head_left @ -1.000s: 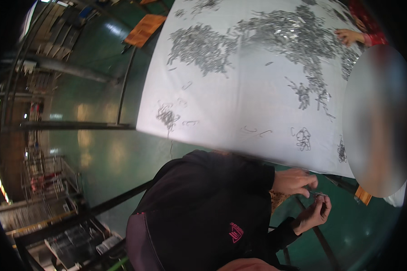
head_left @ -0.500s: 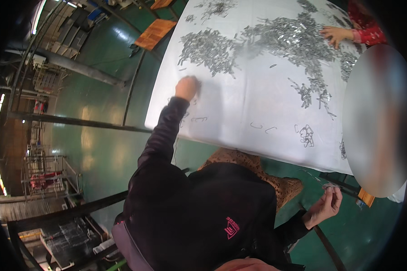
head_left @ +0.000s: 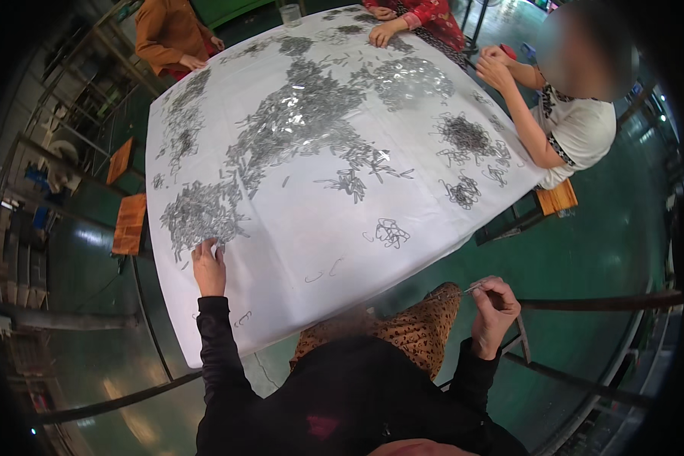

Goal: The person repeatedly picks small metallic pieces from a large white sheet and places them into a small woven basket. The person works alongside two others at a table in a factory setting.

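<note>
My left hand (head_left: 209, 267) reaches down at the near edge of a pile of small silvery-grey strips (head_left: 203, 210), its fingers bent and a little apart at the strips. Whether a strip is between the fingertips is hidden. My right hand (head_left: 495, 313) is raised off the table's near edge, thumb and fingers pinched on a thin silvery piece (head_left: 473, 288), too small to make out fully. Loose bent wire hooks (head_left: 240, 318) lie by my left forearm. Two more hooks (head_left: 334, 267) lie mid-cloth, and a small heap of hooks (head_left: 391, 233) sits to their right.
A white cloth (head_left: 281, 296) covers the table. A large strip pile (head_left: 300, 106) spreads over its middle, with darker hook heaps (head_left: 465, 135) at the right. Several people work around the far and right sides. Wooden stools (head_left: 129, 224) stand at the left; a clear cup (head_left: 290, 15) is at the back.
The view has swung to take in more of the table. My left hand has moved from over the cloth forward to the strip pile. My right hand stays raised, still pinching.
</note>
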Tool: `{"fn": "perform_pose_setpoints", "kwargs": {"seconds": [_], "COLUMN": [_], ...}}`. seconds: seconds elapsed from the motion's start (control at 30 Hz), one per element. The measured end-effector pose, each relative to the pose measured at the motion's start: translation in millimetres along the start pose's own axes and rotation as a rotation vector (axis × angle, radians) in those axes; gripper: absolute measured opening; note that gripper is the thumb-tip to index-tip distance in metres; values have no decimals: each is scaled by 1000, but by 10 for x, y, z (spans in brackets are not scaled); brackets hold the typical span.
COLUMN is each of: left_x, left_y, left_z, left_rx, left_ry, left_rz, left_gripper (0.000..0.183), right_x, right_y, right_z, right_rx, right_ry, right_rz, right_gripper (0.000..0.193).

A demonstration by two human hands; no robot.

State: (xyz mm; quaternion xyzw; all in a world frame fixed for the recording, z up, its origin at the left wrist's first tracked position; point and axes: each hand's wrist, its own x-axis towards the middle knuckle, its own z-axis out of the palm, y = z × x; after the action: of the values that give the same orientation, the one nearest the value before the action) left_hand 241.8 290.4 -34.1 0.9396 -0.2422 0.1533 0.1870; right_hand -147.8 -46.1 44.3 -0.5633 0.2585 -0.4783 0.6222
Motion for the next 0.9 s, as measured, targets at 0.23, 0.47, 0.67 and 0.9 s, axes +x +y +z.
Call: {"fn": "perform_pose_setpoints", "kwargs": {"seconds": [0.23,0.47,0.67,0.9], "left_x": [437,848,557,389], "left_y": [1518,3508,3875,4150], "left_z": [193,-237,-1530,-1277], "left_rx": [-481,-1431,-2377,-2370], "left_ry": [-83,-712,-1131,-1135], "left_rz": [384,450,462,663], "left_gripper": [37,41,36,39], "right_x": [-85,-134,-89,84], "right_y": [13,-23,-151,6], "right_z": [63,109,71,-161], "right_rx": [22,34,55,72], "right_ry": [-28,-50,-55,-163], "right_rz": [-83,-16,51,-59], "right_gripper": [19,16,21,20]}}
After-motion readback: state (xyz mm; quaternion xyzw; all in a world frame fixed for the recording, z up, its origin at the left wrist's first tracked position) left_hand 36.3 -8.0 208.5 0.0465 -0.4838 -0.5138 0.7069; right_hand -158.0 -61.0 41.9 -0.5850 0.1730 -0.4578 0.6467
